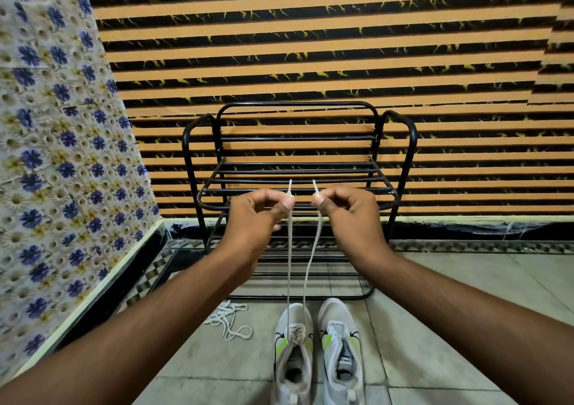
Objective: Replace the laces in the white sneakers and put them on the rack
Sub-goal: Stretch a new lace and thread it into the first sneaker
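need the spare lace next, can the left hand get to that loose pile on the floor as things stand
Probably not right away: the left hand is pinching one end of the lace, held up from the left sneaker. The loose lace pile lies uncovered on the floor below that forearm.

A single wide-angle view from a head-worn camera looks forward and down, close over both outstretched hands, onto the pale tiled floor (435,327) and facing an orange-and-black striped wall (310,47).
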